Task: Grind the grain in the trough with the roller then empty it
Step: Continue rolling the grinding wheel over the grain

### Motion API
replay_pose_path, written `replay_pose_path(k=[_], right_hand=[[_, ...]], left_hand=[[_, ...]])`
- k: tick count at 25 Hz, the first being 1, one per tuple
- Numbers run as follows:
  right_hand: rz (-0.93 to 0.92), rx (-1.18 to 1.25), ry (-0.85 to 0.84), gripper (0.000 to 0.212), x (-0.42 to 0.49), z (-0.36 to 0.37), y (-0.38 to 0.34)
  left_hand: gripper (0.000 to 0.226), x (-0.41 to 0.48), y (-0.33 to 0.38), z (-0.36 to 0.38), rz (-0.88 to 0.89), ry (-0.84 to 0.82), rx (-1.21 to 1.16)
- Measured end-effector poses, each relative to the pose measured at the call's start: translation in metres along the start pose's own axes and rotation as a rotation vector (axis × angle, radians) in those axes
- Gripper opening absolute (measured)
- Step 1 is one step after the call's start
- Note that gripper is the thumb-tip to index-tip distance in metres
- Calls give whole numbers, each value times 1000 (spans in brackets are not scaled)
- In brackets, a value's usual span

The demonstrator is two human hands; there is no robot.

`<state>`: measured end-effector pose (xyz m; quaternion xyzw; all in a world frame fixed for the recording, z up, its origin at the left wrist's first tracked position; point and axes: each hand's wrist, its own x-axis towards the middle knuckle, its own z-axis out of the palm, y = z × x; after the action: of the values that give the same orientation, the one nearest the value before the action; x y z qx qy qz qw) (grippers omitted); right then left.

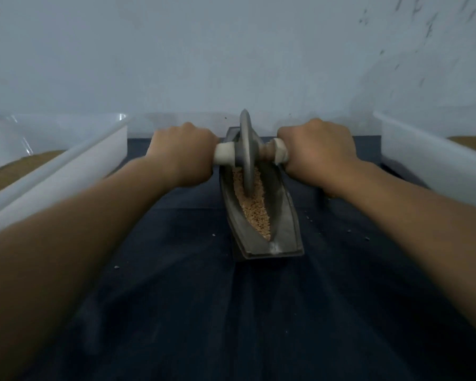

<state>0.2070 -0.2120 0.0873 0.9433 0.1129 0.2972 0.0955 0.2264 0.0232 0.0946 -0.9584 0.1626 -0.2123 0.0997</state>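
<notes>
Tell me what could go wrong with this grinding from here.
The roller sits in the far half of the trough; a long push might run it over that end. Grain reaches the near tip and could spill onto the dark cloth, where specks lie. The left hand and right hand grip beside the disc; fingers might get pinched.

Grey boat-shaped trough [282, 229] on dark cloth, tan grain [254, 213] inside; disc roller [247, 152] upright in grain

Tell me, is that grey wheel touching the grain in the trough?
Touching. The head view shows the roller sunk edge-first into the grain, which lies on both sides of it in the trough.
</notes>
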Motion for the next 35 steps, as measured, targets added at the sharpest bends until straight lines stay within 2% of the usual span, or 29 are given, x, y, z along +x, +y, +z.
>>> replay_pose_path(k=[4, 7, 11, 15, 19, 25, 29, 31, 35], right_hand=[[-60, -80, -12, 14, -39, -37, 0], [-24, -62, -54, 12, -53, -43, 3], [37, -14, -105, 20, -26, -20, 5], [53, -40, -54, 20, 30, 14, 8], [56, -30, -9, 16, 49, 32, 15], [42, 33, -15, 27, 8, 15, 6], [57, 0, -26, 16, -37, -16, 1], [42, 8, -32, 18, -57, -31, 1], [38, 25, -77, 17, -58, -35, 5]], left_hand=[[17, -54, 1, -22, 46, -42, -58], [20, -58, 3, -30, 100, 27, 3], [21, -20, 5, -13, 22, 30, 27], [23, 24, -11, 12, -26, -4, -47], [21, 48, -16, 20, -32, 35, -43], [19, 13, 0, 0, -27, 33, 35], [14, -39, 16, -24, -2, 50, 73], [10, -58, 17, -33, 33, 95, 103], [7, -55, 14, -31, 62, 118, 114]])
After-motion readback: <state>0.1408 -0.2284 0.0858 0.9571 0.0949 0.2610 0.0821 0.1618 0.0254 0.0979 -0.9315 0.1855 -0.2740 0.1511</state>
